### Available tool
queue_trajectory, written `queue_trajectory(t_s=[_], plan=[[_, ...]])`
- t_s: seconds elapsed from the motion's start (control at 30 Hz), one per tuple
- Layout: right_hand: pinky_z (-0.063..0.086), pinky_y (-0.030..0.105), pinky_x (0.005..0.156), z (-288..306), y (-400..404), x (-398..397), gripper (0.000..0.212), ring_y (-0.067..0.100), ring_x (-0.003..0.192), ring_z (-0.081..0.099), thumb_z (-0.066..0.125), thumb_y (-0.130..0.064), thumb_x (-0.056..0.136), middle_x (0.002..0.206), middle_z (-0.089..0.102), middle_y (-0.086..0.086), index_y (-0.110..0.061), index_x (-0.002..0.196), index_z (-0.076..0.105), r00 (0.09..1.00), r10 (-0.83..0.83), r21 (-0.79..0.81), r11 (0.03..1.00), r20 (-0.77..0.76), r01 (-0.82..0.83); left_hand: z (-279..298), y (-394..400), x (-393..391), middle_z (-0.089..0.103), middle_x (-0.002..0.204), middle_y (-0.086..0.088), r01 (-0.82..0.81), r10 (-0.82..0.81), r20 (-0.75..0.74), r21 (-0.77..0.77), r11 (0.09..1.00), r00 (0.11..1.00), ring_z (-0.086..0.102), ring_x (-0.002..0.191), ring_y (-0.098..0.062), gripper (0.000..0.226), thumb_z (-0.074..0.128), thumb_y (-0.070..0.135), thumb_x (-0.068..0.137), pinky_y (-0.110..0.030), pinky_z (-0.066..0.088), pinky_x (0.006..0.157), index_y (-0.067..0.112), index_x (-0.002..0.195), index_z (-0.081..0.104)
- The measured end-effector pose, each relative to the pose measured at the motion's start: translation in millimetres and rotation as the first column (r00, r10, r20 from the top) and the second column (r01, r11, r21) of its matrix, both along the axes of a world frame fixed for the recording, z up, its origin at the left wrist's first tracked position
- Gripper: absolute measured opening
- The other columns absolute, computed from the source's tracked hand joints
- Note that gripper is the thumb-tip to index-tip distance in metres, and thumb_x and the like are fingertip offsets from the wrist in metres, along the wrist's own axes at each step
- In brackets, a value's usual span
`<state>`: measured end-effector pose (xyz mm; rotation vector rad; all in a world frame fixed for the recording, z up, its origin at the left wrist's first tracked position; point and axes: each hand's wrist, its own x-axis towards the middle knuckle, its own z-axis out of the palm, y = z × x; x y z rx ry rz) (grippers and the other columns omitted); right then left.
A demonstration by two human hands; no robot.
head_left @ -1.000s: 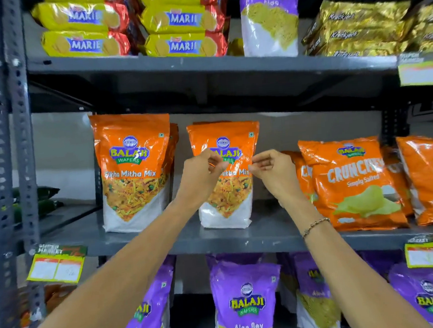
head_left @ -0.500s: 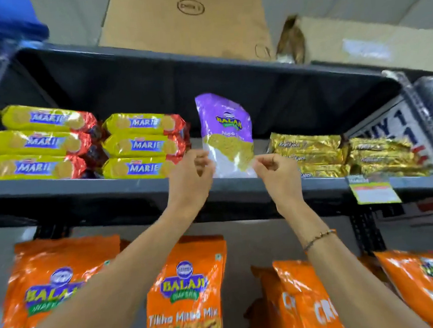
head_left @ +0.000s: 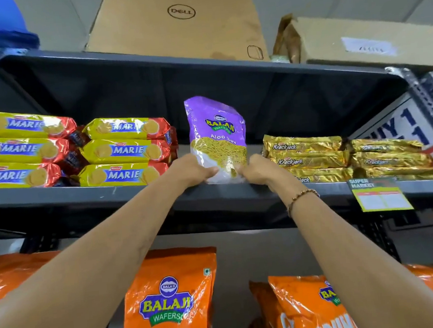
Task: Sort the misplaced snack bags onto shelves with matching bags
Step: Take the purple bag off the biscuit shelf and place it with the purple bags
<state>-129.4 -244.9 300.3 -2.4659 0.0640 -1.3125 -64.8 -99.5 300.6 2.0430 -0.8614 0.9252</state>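
Observation:
A purple Balaji Aloo Sev bag [head_left: 215, 130] stands upright on the upper grey shelf [head_left: 134, 192], between stacked yellow-red Marie biscuit packs [head_left: 123, 150] and gold Krackjack packs [head_left: 308, 154]. My left hand [head_left: 192, 169] grips the bag's lower left corner. My right hand [head_left: 258, 169] grips its lower right corner. Both arms reach up from below. On the shelf underneath stands an orange Tikha Mitha Mix bag [head_left: 169, 299].
Orange crunchy-chip bags [head_left: 307, 309] sit at the lower right and another orange bag [head_left: 9, 273] at the lower left. Cardboard boxes [head_left: 178, 24] lie on the top shelf. A yellow price tag [head_left: 379, 195] hangs from the upper shelf's edge at right.
My view tilted up from the orange-bag shelf to the biscuit shelf. Both hands rose from the orange mix bag and closed on the bottom corners of the purple Aloo Sev bag.

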Motion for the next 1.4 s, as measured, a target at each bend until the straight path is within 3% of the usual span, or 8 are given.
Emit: queue_trajectory(t_s=[0.13,0.23,0.4,0.67,0.87,1.1,1.3,1.4], plan=[[0.038,0.033,0.070,-2,-4,7,0.035,0.028,0.080,0.053,0.058,-0.034,0.088,0.086,0.057,0.014,0.001,0.091,0.059,0.997,0.039,0.106,0.993,0.062,-0.045,-7,7,-1,0.066,0.101,-0.023,-0.021,0.026,0.043,-0.103,0.994,0.999,0.061,0.099,-0.038,0.046,0.064,0.034,0.084,-0.041,0.048,0.081,-0.008,0.103,0.061],[0.025,0.029,0.048,-6,-3,4,0.047,0.018,0.050,0.033,0.071,-0.038,0.077,0.058,0.035,0.004,-0.013,0.057,0.037,0.972,0.121,0.261,0.950,0.203,-0.173,-11,20,3,0.059,0.068,-0.011,0.085,-0.078,0.039,-0.230,0.970,0.996,0.056,0.072,-0.029,0.040,0.069,0.037,0.079,-0.033,0.042,0.057,-0.003,0.082,0.064],[0.032,0.022,0.046,-14,9,-25,0.028,0.012,0.050,0.041,0.078,-0.026,0.072,0.066,0.049,0.010,-0.013,0.065,0.055,0.882,0.368,0.313,0.835,0.293,-0.452,-24,38,-9,0.075,0.092,-0.009,0.270,-0.253,0.093,-0.323,0.907,0.963,0.070,0.090,-0.025,0.032,0.070,0.034,0.079,-0.049,0.055,0.089,0.007,0.094,0.068],[0.050,0.028,0.067,-55,59,-83,0.016,0.013,0.075,0.064,0.071,-0.030,0.080,0.078,0.068,-0.004,-0.021,0.071,0.061,0.816,0.433,0.280,0.788,0.383,-0.549,-77,85,-59,0.075,0.095,-0.005,0.317,-0.287,0.136,-0.333,0.888,0.948,0.068,0.092,-0.022,0.026,0.072,0.033,0.077,-0.043,0.053,0.089,0.013,0.093,0.070],[0.050,0.014,0.054,-117,85,-104,0.015,0.000,0.065,0.065,0.073,-0.029,0.076,0.075,0.070,-0.005,-0.020,0.073,0.062,0.827,0.447,0.353,0.754,0.342,-0.554,-136,121,-80,0.074,0.100,0.009,0.339,-0.373,-0.039,-0.339,0.878,0.927,0.069,0.091,-0.009,0.036,0.076,0.034,0.073,-0.040,0.055,0.090,0.023,0.106,0.067],[0.052,0.028,0.060,-200,94,-113,0.054,0.018,0.080,0.070,0.082,-0.045,0.053,0.092,0.072,0.008,-0.013,0.089,0.058,0.852,0.372,0.482,0.707,0.368,-0.517,-202,144,-94,0.073,0.097,0.012,0.444,-0.513,-0.150,-0.337,0.830,0.845,0.070,0.093,-0.012,0.031,0.076,0.015,0.074,-0.039,0.055,0.090,0.034,0.094,0.062],[0.056,0.027,0.069,-279,100,-117,0.069,0.023,0.091,0.070,0.087,-0.032,0.054,0.102,0.071,0.011,-0.003,0.109,0.057,0.877,0.346,0.579,0.659,0.334,-0.481,-278,151,-108,0.069,0.091,0.013,0.508,-0.604,-0.283,-0.344,0.789,0.745,0.066,0.074,0.008,0.032,0.069,0.002,0.079,-0.009,0.051,0.070,0.026,0.098,0.060],[0.055,0.021,0.069,-327,96,-123,0.045,0.005,0.081,0.069,0.082,-0.010,0.064,0.096,0.071,0.000,-0.021,0.102,0.059,0.872,0.396,0.619,0.617,0.289,-0.486,-328,145,-111,0.072,0.086,0.017,0.470,-0.602,-0.377,-0.390,0.792,0.703,0.066,0.073,0.010,0.029,0.069,0.003,0.079,-0.007,0.050,0.066,0.027,0.094,0.061]])
